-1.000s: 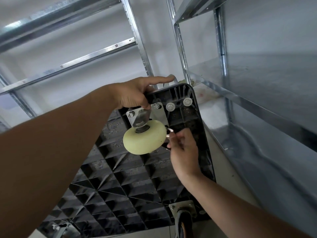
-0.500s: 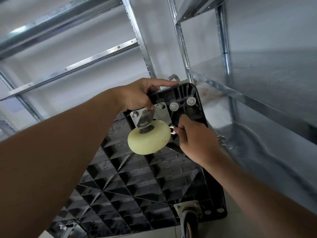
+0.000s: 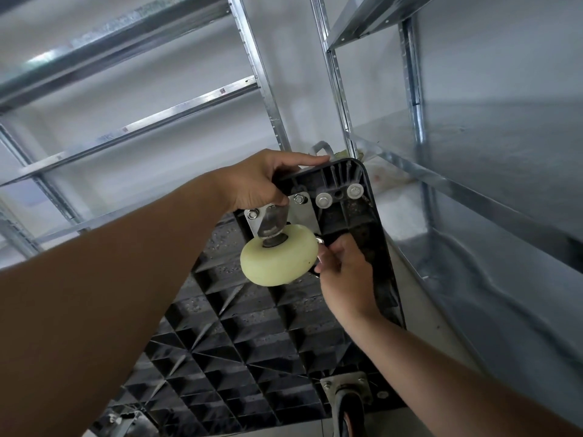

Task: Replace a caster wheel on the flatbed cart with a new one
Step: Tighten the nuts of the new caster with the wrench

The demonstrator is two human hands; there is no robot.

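New wheel being fitted under the tipped-up cart

The cart [image 3: 252, 342] is being held at its top edge by the left hand [image 3: 262, 181], fingers curled over it. The pale wheel [image 3: 279, 255] is sitting at the centre, and at its 3 o'clock a small metal part [image 3: 319, 240] is being pinched by the right hand [image 3: 344, 275].
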